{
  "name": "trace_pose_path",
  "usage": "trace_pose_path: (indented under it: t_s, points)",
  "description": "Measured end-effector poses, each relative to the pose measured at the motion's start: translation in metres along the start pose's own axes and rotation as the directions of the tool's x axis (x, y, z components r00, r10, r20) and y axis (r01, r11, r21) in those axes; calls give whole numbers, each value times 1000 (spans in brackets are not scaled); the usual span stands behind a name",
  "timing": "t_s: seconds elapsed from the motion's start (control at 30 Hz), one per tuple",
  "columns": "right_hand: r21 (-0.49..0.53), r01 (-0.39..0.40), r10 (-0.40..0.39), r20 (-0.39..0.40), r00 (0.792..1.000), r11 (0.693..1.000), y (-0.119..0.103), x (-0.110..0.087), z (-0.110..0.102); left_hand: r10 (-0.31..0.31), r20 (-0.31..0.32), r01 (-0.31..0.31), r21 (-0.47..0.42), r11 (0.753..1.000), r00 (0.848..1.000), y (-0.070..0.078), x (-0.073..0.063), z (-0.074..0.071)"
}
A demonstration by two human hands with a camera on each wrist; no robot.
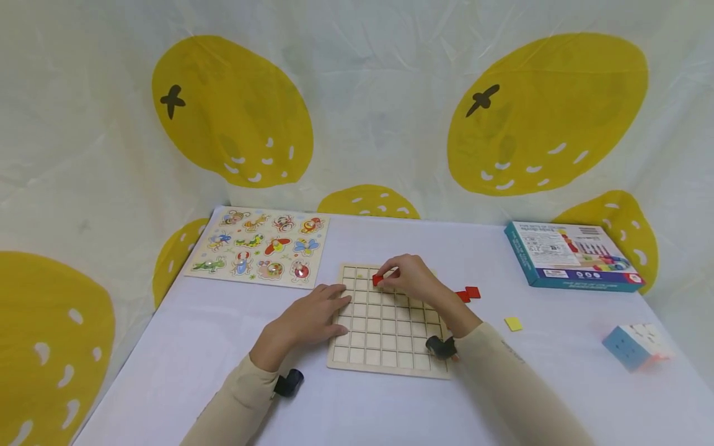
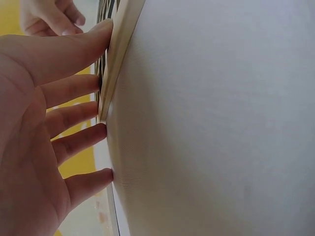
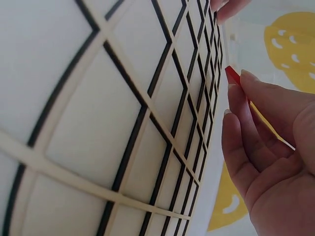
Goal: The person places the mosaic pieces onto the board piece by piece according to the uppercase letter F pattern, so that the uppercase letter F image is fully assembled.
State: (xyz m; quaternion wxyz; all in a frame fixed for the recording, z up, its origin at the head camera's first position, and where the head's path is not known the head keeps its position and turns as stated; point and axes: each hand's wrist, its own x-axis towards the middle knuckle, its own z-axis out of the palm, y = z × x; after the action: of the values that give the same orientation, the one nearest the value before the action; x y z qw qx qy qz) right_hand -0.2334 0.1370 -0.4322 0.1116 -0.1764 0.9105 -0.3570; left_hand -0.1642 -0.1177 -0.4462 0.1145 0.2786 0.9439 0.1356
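A wooden grid board point(image 1: 374, 341) with square cells lies flat on the white table. My right hand point(image 1: 411, 279) is over the board's far part and pinches a small red square tile point(image 1: 377, 280) between thumb and fingers. In the right wrist view the red tile point(image 3: 232, 74) is tilted edge-on, just off the grid's surface. My left hand point(image 1: 312, 316) rests at the board's left edge with its fingers spread. In the left wrist view the thumb of the left hand point(image 2: 44, 98) touches the board's side point(image 2: 120, 54), and the other fingers reach along it.
Two red tiles point(image 1: 473, 292) lie right of the board, partly behind my right forearm. A yellow tile point(image 1: 513, 324) sits farther right. An insect peg puzzle point(image 1: 259, 248) lies back left, a toy box point(image 1: 574, 257) back right, and a puzzle cube point(image 1: 636, 347) at the right.
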Motion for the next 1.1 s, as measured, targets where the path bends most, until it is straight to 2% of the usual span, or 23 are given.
trace_pose_path:
  t_s: [0.2,0.47,0.8,1.1]
  points:
    - [-20,-36,36,6,999,999,-1,2,5,-13,10,13,-2,1000,1000,0,1,-1]
    - [-51,-12,11,-10,1000,999,-1,4,12,-20,14,20,2,1000,1000,-1,3,-1]
    - [-145,-5,2,-22,1000,989,-12,4,15,-33,12,33,-11,999,999,0,4,-3]
    - [-214,2,-14,-52,999,977,-14,3,19,-26,7,26,-10,1000,1000,0,6,-2]
